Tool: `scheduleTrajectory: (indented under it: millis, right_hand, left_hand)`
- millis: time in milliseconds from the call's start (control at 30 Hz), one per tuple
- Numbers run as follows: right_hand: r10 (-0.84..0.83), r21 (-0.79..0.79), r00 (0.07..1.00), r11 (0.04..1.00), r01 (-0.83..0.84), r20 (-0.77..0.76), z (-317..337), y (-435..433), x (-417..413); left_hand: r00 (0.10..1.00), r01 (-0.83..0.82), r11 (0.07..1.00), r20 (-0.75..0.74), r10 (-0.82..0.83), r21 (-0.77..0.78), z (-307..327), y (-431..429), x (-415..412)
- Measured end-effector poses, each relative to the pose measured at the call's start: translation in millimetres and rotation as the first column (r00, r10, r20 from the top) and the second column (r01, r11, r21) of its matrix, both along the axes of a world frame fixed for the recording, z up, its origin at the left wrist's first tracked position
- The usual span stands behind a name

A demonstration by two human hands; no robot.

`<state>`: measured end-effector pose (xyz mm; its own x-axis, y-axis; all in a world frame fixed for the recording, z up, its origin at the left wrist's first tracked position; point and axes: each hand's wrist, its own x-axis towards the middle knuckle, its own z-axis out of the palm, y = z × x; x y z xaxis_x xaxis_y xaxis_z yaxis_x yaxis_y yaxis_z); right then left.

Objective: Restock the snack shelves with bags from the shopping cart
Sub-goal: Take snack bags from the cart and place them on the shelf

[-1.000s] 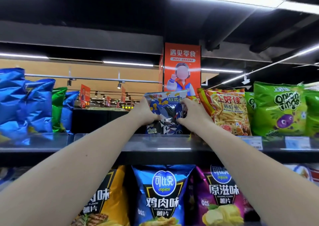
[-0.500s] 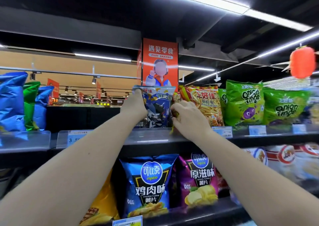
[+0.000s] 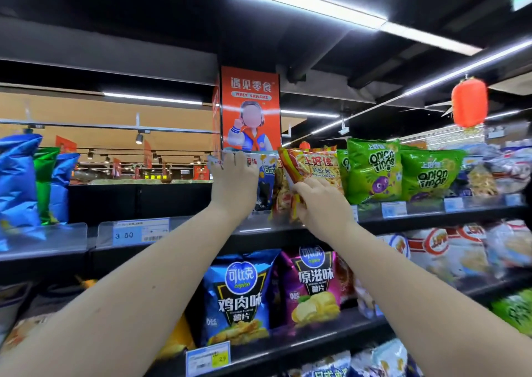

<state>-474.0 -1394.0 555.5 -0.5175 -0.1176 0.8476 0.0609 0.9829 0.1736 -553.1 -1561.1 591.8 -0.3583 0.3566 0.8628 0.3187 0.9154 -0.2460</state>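
The blue bag (image 3: 266,181) stands on the top shelf (image 3: 431,215), just beside the orange bag (image 3: 313,166) to its right. The left hand (image 3: 234,181) curls its fingers (image 3: 233,159) over the blue bag's top seam; the right hand (image 3: 319,204) pinches the orange bag's lower edge. Both bags look light, puffy and slick, so they are best taken by the seams. The blue bag's base hides behind the wrist, and no cart shows.

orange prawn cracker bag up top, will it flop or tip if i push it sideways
Probably floppy: the orange prawn cracker bag sits tilted where the right hand grips its lower edge. Likely light, since it looks air-puffed. It may tip, though the blue bag in the left hand and green onion rings bag flank it.
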Motion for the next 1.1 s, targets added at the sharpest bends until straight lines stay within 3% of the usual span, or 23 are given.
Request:
scheduleTrajectory:
  millis: [333,633,833,1100]
  right_hand:
    - [-0.130,0.099,0.990,0.987,0.125,0.048,-6,68,62]
    - [-0.287,0.121,0.956,0.953,0.278,0.066,-40,239,166]
    - [-0.456,0.107,0.882,0.889,0.445,0.119,-94,361,264]
    - [-0.609,-0.007,0.722,0.763,0.646,0.328,-185,495,374]
  left_hand:
    - [0.994,0.101,0.994,0.052,-0.098,-0.050,-44,93,71]
    - [0.953,0.293,0.955,0.098,-0.288,-0.041,-76,279,164]
    - [0.850,0.500,0.865,0.210,-0.484,-0.030,-128,427,238]
    - [0.677,0.700,0.713,0.357,-0.644,-0.042,-216,574,320]
